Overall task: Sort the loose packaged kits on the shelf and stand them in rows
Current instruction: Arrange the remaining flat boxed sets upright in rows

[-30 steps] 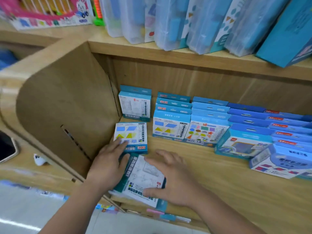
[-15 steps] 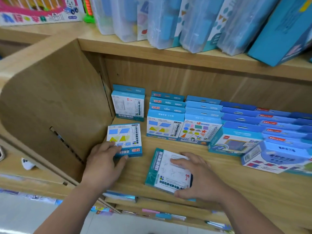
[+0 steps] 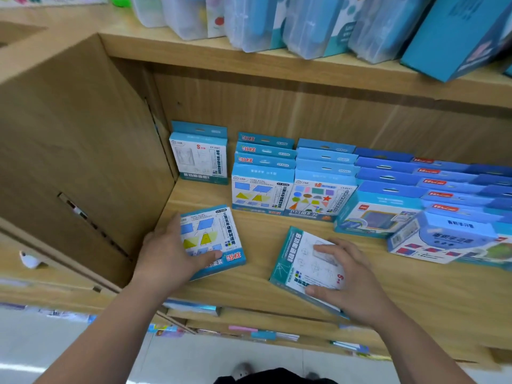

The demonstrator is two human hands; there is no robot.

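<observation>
Left grip point(image 3: 169, 256) clasped the flat blue card pack printed with blue and yellow shapes point(image 3: 213, 234). Thumb lay over its face, fingers round its outer edge. Pack lay flat on the pale wooden shelf point(image 3: 415, 295).

Right grip point(image 3: 352, 278) held the teal-edged white pack with line drawings point(image 3: 299, 261), fingers spread on the face, thumb at the near edge. Its near corner sat at the shelf lip; flat or slightly tipped, could not tell.

Judged step: send each pack to its own kind.
- The row of standing blue shape packs point(image 3: 263, 187) was beyond, between the two grips.
- The lone upright white pack point(image 3: 199, 159) was beyond the left grip.
- So the two packs lay crossed. Best to move one at a time, turn it header-up, stand it face-out against the front of its row, and press it square.

In the way:
- The wooden side panel point(image 3: 83, 162) stood close outside the left grip, leaving little elbow room.
- A tilted blue-and-white box point(image 3: 443, 239) leaned just outside the right grip and was likely to slide if nudged.
</observation>
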